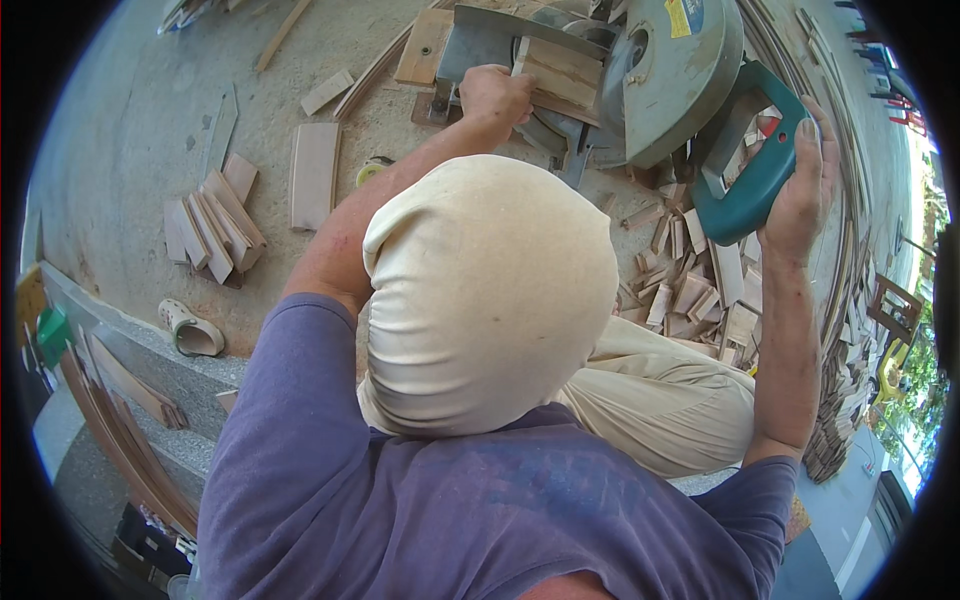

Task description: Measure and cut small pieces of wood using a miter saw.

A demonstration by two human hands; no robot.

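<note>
A cut-off saw [680, 80] with a grey blade guard stands in front of me. My right hand [805, 180] lies around the outer side of its teal D-shaped handle [745, 195], and part of the fingers is hidden. My left hand [493, 98], curled closed, is at the left end of a wooden block [560, 75] on the saw's base. That block lies against the metal fence [490, 40], its right end beside the guard. My fingertips on it are partly hidden. My raised knee [490, 290] in beige trousers fills the middle.
Short wood offcuts [700, 290] are heaped below the saw. Stacked wooden pieces [215, 225] and a flat board [314, 175] lie left, near a tape measure [373, 170]. A clog [190, 328] sits by the step. Long strips [845, 150] run along the right.
</note>
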